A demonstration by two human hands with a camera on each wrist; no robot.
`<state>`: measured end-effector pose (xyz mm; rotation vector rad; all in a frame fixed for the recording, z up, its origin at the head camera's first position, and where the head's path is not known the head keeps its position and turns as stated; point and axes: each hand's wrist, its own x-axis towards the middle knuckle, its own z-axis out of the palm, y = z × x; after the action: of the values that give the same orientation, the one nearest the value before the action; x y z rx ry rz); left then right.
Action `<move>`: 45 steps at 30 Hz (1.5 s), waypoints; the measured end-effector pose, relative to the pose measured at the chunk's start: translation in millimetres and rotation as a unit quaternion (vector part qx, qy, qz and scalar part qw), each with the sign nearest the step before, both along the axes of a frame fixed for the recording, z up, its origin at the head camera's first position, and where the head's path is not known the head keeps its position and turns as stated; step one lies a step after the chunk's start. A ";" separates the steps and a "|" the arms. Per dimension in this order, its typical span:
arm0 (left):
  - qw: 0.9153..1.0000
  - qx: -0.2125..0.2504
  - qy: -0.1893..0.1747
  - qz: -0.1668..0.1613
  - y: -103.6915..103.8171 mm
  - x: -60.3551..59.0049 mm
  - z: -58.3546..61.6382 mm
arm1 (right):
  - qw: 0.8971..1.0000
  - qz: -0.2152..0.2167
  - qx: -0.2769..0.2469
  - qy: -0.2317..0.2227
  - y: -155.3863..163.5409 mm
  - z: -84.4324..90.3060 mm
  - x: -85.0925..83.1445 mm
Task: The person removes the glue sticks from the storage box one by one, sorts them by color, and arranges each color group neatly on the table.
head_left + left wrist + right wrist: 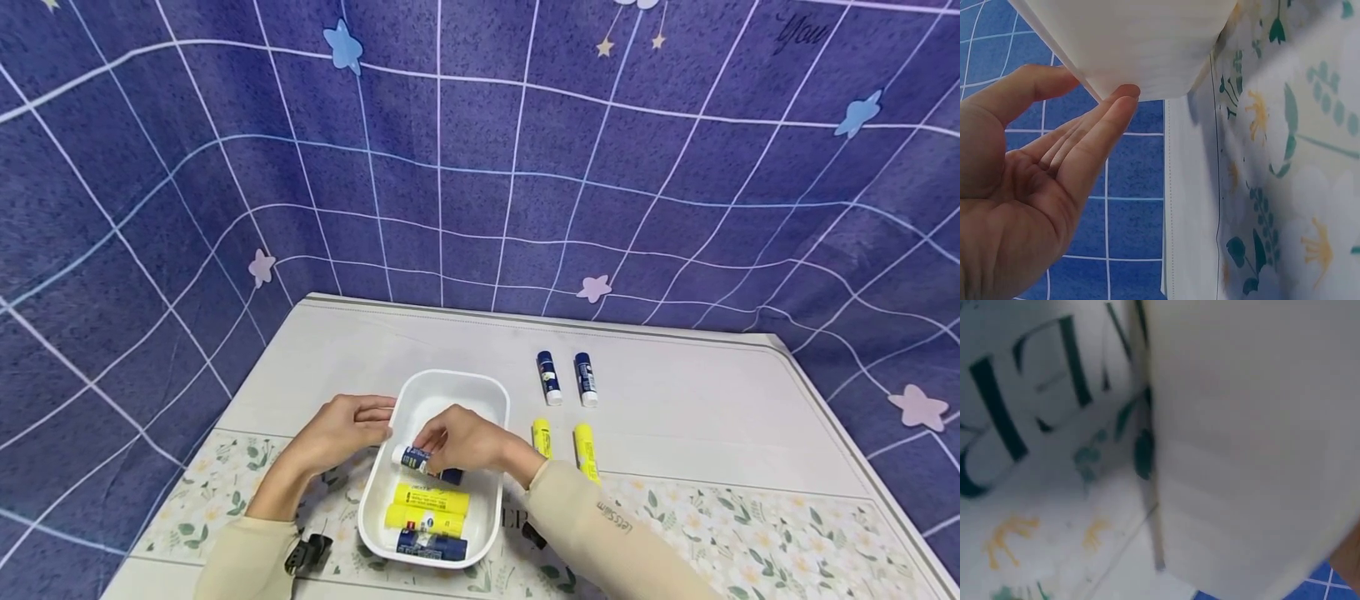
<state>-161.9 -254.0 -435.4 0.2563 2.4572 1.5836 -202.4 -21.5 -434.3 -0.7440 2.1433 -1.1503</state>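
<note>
A white plastic tray (364, 508) stands in front of me in the head view. My right hand (467, 442) reaches into it and pinches a dark blue glue stick (413, 459) with a white end, lying crosswise. Nearer me in the tray lie two yellow glue sticks (431, 500) and another blue glue stick (431, 546), side by side. At the tray's left side, my left hand (341, 429) touches the rim and outer wall with its fingers fairly straight. The left wrist view shows its fingertips (1126, 100) against the wall. The right wrist view mostly shows the tray wall (1247, 437).
Right of the tray lie two blue glue sticks (549, 378) on the white table (697, 417), with two yellow ones (585, 450) nearer me. My right sleeve partly covers that area. A floral cloth (720, 533) spans the front; a blue grid curtain (480, 192) hangs behind.
</note>
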 end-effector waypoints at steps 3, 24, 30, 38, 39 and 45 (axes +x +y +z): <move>1.000 0.004 -0.003 -0.001 0.0 0.1 -0.8 | 1.000 -0.014 -0.024 0.000 6.4 8.4 -3.9; 1.000 -0.013 -0.004 0.000 -1.4 1.4 1.8 | 0.948 -0.265 -0.173 -0.030 88.5 39.5 -64.9; 1.000 -0.012 -0.010 -0.001 -1.3 1.4 1.1 | 0.936 -0.296 -0.190 -0.030 104.3 37.7 -74.0; 1.000 -0.018 -0.014 0.006 -1.4 -1.0 -1.9 | 0.922 -0.339 -0.186 -0.020 129.6 32.3 -86.4; 1.000 -0.019 -0.015 0.008 -1.6 -1.2 -2.2 | 0.921 -0.344 -0.182 -0.018 132.8 31.9 -87.6; 1.000 -0.021 -0.014 0.009 -2.9 -0.7 -1.3 | 0.908 -0.380 -0.176 -0.017 154.5 25.9 -96.8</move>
<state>-162.6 -256.9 -436.8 0.2056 2.4750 1.5309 -299.2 133.0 -408.5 0.0231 2.2794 -1.9619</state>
